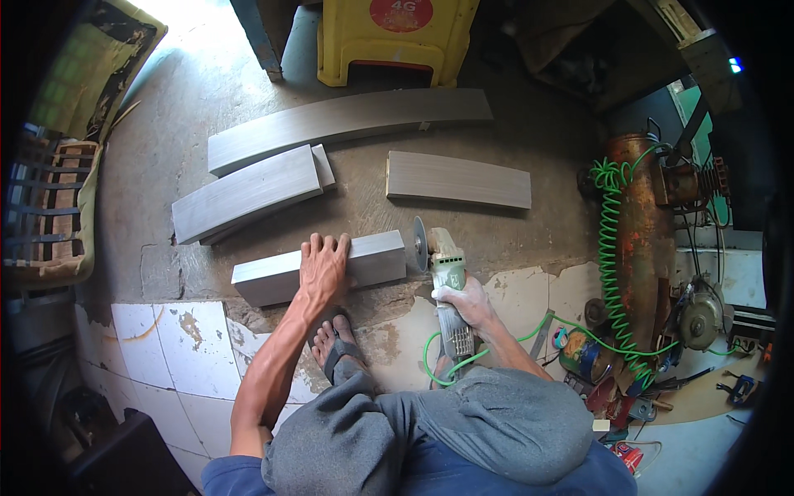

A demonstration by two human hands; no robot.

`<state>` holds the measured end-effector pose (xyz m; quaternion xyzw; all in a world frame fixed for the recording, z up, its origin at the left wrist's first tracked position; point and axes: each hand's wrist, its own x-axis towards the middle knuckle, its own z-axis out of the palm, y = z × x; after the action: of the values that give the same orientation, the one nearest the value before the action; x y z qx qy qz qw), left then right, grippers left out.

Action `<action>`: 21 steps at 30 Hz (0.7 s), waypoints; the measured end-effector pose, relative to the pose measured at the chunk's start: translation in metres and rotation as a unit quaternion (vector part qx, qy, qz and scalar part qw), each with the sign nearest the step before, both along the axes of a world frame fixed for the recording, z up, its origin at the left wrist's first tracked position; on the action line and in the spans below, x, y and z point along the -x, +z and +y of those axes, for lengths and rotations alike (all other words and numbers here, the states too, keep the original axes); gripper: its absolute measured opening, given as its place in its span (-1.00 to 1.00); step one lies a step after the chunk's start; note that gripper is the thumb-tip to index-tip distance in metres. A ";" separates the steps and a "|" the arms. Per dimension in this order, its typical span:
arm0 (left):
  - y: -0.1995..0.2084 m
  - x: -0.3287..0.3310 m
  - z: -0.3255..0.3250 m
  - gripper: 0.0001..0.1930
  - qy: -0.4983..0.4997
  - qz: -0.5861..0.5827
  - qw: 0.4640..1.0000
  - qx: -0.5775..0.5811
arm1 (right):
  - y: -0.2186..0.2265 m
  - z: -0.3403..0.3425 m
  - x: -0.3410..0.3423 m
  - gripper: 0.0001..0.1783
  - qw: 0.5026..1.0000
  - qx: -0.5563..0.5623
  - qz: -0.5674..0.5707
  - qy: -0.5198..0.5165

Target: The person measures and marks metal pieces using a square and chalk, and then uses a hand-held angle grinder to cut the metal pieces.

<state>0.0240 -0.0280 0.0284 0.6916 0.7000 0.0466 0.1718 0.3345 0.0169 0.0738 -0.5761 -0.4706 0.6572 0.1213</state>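
My left hand (323,269) is wrapped over the middle of a silver metal box-section bar (376,257) that lies on the floor in front of my feet. In my right hand (468,299) is a green angle grinder (449,269), gripped round its body. The grinder's thin disc (421,244) stands upright just beyond the bar's right end, with a small gap between them as far as I can see. Whether the disc is spinning I cannot tell. A green cable (533,332) trails from the grinder's rear to the right.
Beyond lie a long metal bar (347,124), stacked shorter pieces (248,192) and a single piece (459,179). A yellow plastic stool (397,41) stands at the back. On the right are a rusty compressor tank (635,215), a coiled green hose (609,248) and scattered tools. A worn chair (62,207) is at left.
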 end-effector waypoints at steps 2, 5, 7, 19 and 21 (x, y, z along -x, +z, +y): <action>-0.003 0.000 -0.007 -0.23 -0.010 0.018 0.998 -0.054 | 0.007 -0.001 0.003 -0.52 1.000 0.006 0.012 -0.008; -0.018 0.004 0.008 -0.33 0.010 0.069 0.983 -0.171 | 0.011 -0.003 0.008 -0.55 1.000 0.012 0.020 -0.014; -0.013 0.006 0.014 -0.35 0.017 0.023 0.988 -0.153 | 0.003 -0.005 0.004 -0.53 1.000 -0.003 -0.004 0.005; -0.015 0.008 0.010 -0.28 0.021 -0.024 0.987 -0.154 | 0.003 -0.004 0.009 -0.42 0.997 -0.029 -0.056 0.042; -0.015 0.006 0.009 -0.29 0.021 -0.023 0.987 -0.155 | 0.002 -0.003 0.009 -0.43 0.997 -0.029 -0.051 0.041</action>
<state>0.0177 -0.0193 0.0136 0.6937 0.6947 0.1738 0.0773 0.3259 0.0136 0.0760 -0.5854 -0.5184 0.6172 0.0871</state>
